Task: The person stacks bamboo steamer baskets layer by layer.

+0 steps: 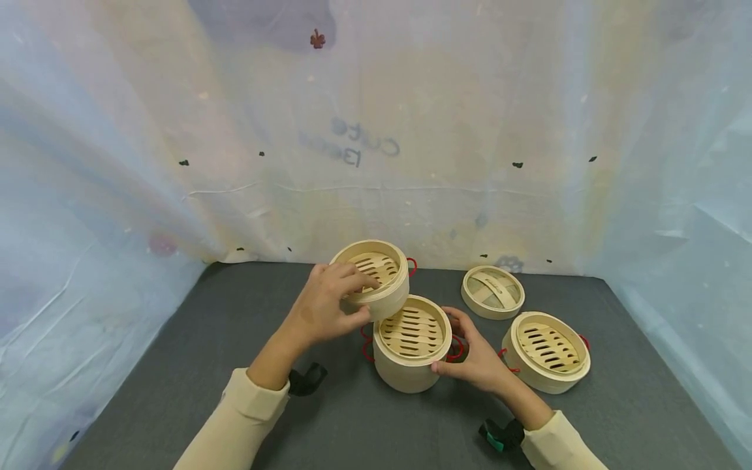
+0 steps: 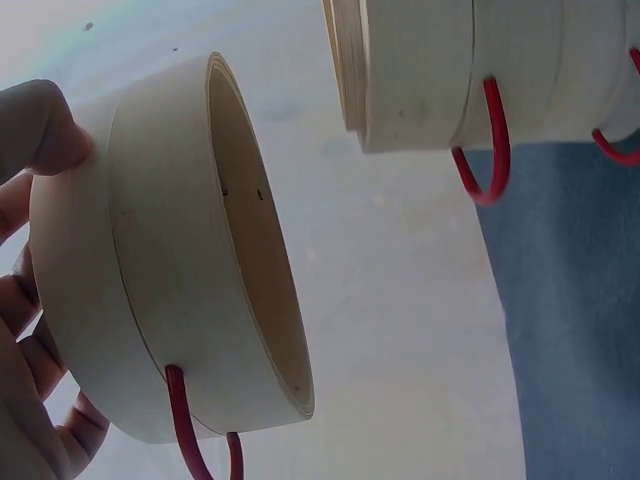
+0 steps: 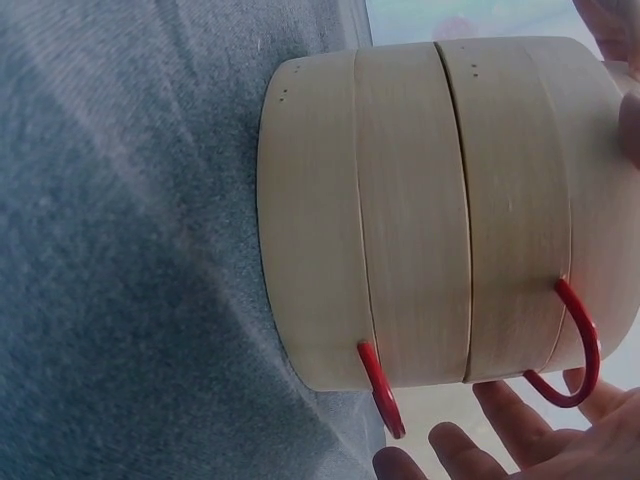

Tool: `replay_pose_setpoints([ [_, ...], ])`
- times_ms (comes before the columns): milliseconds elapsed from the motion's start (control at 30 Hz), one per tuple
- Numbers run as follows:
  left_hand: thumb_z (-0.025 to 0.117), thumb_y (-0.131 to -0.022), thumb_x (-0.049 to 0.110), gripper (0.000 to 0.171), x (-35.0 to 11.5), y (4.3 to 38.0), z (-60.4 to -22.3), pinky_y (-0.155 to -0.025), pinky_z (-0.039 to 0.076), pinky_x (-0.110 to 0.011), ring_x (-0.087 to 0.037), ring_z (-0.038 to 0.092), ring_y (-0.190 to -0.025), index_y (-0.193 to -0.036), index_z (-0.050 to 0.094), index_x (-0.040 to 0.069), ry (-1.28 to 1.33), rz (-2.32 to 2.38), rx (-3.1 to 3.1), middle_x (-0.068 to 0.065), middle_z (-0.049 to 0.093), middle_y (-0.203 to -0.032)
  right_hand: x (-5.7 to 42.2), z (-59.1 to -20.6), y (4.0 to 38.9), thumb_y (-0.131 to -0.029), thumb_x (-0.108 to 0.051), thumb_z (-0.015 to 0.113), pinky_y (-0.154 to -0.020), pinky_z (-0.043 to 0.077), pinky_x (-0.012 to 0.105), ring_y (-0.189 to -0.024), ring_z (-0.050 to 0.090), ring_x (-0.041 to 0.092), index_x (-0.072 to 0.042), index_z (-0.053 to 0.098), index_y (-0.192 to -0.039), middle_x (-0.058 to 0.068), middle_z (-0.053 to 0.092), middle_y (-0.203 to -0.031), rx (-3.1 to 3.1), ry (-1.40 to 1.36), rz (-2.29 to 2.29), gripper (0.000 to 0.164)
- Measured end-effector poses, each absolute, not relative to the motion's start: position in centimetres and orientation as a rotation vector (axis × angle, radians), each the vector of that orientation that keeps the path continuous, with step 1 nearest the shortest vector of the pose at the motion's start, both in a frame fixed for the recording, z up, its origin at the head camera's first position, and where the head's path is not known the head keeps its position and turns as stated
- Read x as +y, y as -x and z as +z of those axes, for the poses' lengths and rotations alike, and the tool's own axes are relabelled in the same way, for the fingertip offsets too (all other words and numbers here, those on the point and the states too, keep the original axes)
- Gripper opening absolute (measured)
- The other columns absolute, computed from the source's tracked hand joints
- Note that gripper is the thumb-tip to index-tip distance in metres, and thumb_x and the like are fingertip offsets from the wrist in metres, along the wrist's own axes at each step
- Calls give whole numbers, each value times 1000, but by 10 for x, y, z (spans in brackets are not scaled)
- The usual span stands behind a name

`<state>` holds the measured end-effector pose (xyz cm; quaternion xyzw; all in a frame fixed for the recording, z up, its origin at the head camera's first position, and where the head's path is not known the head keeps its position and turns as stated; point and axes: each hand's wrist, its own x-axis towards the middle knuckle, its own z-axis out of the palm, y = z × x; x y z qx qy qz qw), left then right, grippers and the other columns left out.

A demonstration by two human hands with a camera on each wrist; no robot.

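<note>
My left hand (image 1: 329,303) holds a round bamboo steamer basket (image 1: 390,301) in the air, fingers over its rim and thumb against its outer wall. A slatted base shows inside it, and a red loop handle hangs from its side in the left wrist view. Just below and to its right stands a stack of two similar steamer baskets (image 1: 405,375), with red loops at the sides. My right hand (image 1: 478,359) grips the right side of this stack near the top, thumb in front and fingers behind. In the right wrist view, the stack's base rests on the cloth.
Behind and right of the stack lies a bamboo steamer lid (image 1: 492,288) with a strap handle across it. Another steamer basket (image 1: 546,382) with red loops stands at the right. Dark grey cloth (image 1: 235,326) covers the table, and pale plastic sheeting (image 1: 446,130) hangs behind it.
</note>
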<state>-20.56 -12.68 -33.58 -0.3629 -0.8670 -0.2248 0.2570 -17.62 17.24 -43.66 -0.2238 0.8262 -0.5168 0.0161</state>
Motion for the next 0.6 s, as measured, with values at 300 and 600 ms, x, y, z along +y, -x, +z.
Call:
replay_pose_setpoints([
  [300, 71, -71, 17, 30, -115, 198, -337, -82, 41, -44, -10, 52, -81, -100, 72, 22, 1031, -609, -2314, 7, 61, -88, 172, -437, 176, -74, -19, 83, -97, 39, 63, -130, 43, 45, -10, 23, -149, 21, 44, -142, 2568, 714, -1602, 96],
  [600, 71, -71, 18, 28, -104, 193, -341, -80, 42, -41, -7, 54, -79, -98, 72, 24, 1081, -570, -2296, 9, 62, -88, 174, -437, 175, -74, -21, 82, -98, 39, 63, -130, 44, 43, -15, 23, -150, 19, 44, -142, 2559, 692, -1617, 96],
])
